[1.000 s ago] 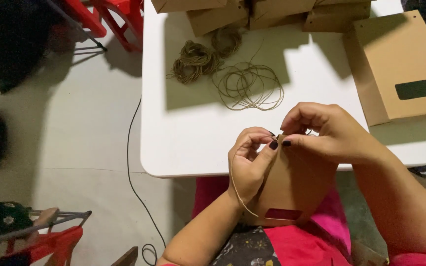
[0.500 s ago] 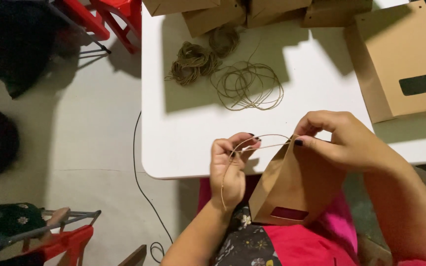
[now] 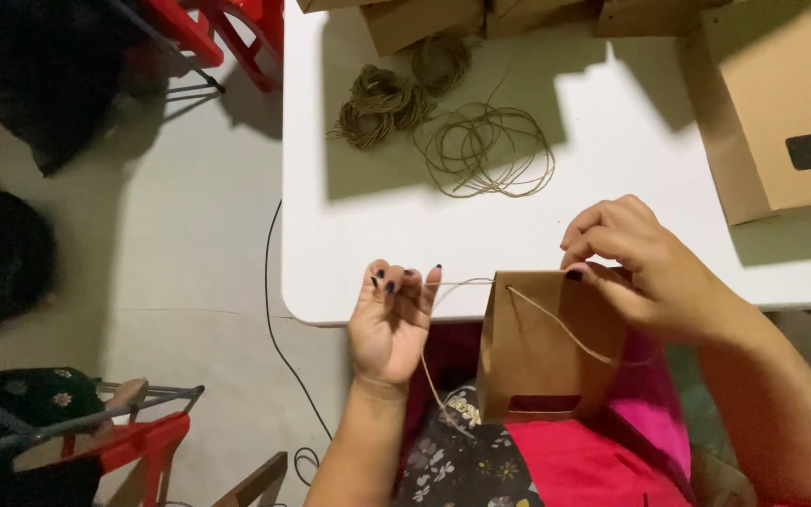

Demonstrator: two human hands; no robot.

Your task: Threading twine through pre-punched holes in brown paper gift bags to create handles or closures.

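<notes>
A small brown paper bag (image 3: 537, 357) with a window slot near its bottom rests against my lap at the white table's (image 3: 405, 244) front edge. My right hand (image 3: 640, 272) pinches the bag's top right corner. My left hand (image 3: 391, 314) is left of the bag, fingers together, holding a thin brown twine (image 3: 452, 282) that runs from the bag's top edge to my fingers and hangs down past my wrist. A second stretch of twine crosses the bag's front.
Loose coils of twine (image 3: 485, 150) and thicker bundled twine (image 3: 382, 103) lie on the table. A flat brown bag with a dark window (image 3: 781, 113) lies at the right, more bags (image 3: 424, 19) at the back. Red chair legs (image 3: 208, 38) and a black cable (image 3: 279, 357) are on the floor left.
My left hand moved left, away from the bag, drawing the twine out. My right hand shifted to the bag's top right corner, and the bag now stands more upright.
</notes>
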